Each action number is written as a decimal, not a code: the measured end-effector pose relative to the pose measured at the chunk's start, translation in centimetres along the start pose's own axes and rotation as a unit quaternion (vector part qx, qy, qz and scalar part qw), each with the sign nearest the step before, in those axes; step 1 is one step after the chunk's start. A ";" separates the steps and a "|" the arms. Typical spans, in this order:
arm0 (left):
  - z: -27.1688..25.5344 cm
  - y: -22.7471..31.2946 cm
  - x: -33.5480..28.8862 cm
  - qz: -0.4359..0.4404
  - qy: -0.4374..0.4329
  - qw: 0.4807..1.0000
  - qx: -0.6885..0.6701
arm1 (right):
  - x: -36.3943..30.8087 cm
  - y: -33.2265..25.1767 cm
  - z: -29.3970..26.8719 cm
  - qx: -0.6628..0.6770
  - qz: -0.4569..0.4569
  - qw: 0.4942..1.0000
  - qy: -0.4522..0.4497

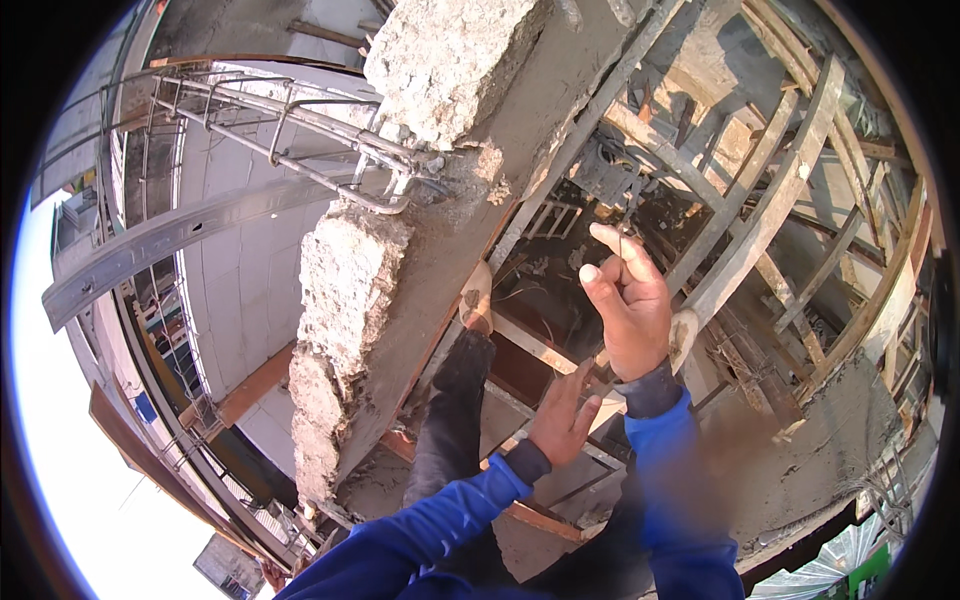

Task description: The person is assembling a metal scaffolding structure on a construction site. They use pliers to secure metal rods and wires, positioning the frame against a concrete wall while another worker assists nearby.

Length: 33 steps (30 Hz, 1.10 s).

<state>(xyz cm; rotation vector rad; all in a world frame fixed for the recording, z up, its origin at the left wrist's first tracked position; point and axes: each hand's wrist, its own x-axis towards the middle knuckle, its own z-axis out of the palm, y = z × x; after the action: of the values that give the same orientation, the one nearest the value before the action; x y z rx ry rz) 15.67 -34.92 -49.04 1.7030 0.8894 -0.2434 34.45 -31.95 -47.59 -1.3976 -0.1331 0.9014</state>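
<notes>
My left hand (562, 420) hovers low in the middle, open, with its fingers stretched out and nothing seen in them. Above it and to the right, my right hand (635, 310) is raised, thumb and forefinger apart and the other fingers partly curled. A thin dark line shows by its fingertips; whether it is a wire in the hand or background, I cannot tell. Both arms wear blue sleeves (440, 520) with dark cuffs. Beneath the hands lie wooden beams (540, 345) over a deep gap. My leg in dark trousers (450, 410) ends in a foot against the concrete edge.
Left of me runs a rough broken concrete wall (350, 290). A cage of steel reinforcing bars (275, 140) sticks out of it, above a grey metal channel (180, 235). Timber framing (760, 220) crosses the drop on the right. A concrete ledge (830, 450) lies lower right.
</notes>
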 end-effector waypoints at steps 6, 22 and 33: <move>-4.6 -5.1 7.0 -0.006 0.052 0.994 0.096 | 8.2 5.9 6.9 -0.221 -0.234 0.940 -0.110; -10.4 -4.0 13.6 0.128 0.059 0.990 0.013 | 13.2 9.4 9.6 -0.281 -0.449 0.847 -0.048; -10.1 -4.0 12.0 0.192 0.347 0.914 -0.078 | 13.1 9.0 9.2 -0.278 -0.456 0.842 -0.084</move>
<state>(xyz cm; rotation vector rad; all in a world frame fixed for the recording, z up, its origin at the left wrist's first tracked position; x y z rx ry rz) 18.54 -20.36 -55.56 1.7867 1.0113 0.7266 33.80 -17.55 -58.93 -1.5216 -1.1733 0.1561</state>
